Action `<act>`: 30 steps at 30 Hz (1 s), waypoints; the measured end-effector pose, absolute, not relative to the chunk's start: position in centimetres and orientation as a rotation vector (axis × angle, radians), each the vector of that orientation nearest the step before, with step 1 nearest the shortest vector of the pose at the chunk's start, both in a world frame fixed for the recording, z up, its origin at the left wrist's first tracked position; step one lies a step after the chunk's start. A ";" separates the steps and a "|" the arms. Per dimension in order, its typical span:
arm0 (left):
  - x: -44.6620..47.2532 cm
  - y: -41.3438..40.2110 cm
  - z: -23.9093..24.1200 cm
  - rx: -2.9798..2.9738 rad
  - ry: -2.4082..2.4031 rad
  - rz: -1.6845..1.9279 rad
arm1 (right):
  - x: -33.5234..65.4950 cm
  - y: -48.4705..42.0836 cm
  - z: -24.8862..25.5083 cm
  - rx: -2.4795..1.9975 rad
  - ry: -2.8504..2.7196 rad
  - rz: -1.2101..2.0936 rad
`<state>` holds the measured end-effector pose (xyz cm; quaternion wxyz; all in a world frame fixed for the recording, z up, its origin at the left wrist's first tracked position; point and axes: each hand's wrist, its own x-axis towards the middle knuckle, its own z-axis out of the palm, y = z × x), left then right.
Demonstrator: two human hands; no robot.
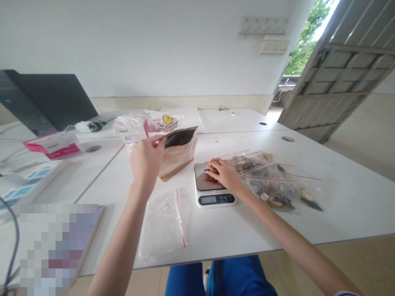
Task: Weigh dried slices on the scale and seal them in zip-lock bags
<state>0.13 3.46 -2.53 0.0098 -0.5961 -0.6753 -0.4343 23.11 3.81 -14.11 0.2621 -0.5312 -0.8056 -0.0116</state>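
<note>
My left hand [147,161] pinches the open top edge of a brown paper pouch [177,153] with a dark lining, which stands tilted on the white table [234,228]. My right hand [222,174] rests on the steel platform of a small white kitchen scale [212,192], its fingers curled over small brown pieces lying there. Just right of that hand lie several clear zip bags [271,181] with red seals, filled with brown dried pieces. An empty clear zip bag [163,224] lies flat in front of me, between my arms.
At the back left stand a dark laptop [55,100], a pink box [52,144] and clear packets with a yellow-printed bag [166,121]. A blurred-out tablet [58,246] lies at the near left. A wooden door [339,74] hangs open at the right.
</note>
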 end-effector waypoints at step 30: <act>-0.2 2.4 -3.2 -1.926 -2.070 -1.367 | 24.6 3.6 -12.9 -1.306 -2.071 0.289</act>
